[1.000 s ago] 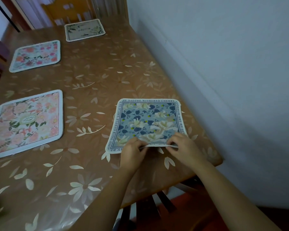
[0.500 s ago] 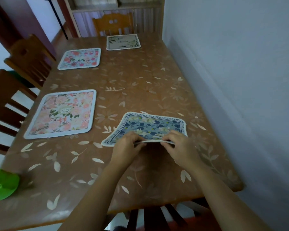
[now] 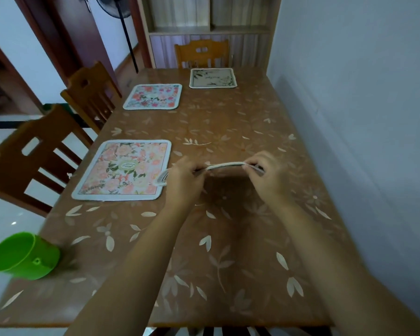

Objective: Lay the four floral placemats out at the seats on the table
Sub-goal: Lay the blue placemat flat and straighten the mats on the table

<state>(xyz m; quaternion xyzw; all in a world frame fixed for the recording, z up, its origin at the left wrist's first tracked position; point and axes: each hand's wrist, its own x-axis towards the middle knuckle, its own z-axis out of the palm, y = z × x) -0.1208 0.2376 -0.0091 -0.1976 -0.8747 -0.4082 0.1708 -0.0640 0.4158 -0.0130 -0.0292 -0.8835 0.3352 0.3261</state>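
Observation:
Both hands hold the blue floral placemat (image 3: 224, 165) lifted off the table, seen almost edge-on as a thin pale line. My left hand (image 3: 183, 177) pinches its left part and my right hand (image 3: 267, 172) pinches its right part. A corner of the mat curls down beside my left hand. Three other placemats lie flat on the table (image 3: 228, 122): a pink floral one (image 3: 124, 170) at the near left, a pink and blue one (image 3: 153, 96) further back on the left, and a beige one (image 3: 213, 78) at the far end.
A green plastic cup (image 3: 22, 255) lies on its side at the table's near left corner. Wooden chairs stand at the left side (image 3: 34, 156), (image 3: 90, 95) and at the far end (image 3: 201, 53). A pale wall (image 3: 361, 117) runs along the table's right edge.
The blue placemat has been raised from flat on the table to held in the air, edge-on. The view has tilted up and back, so the green cup and chairs now show.

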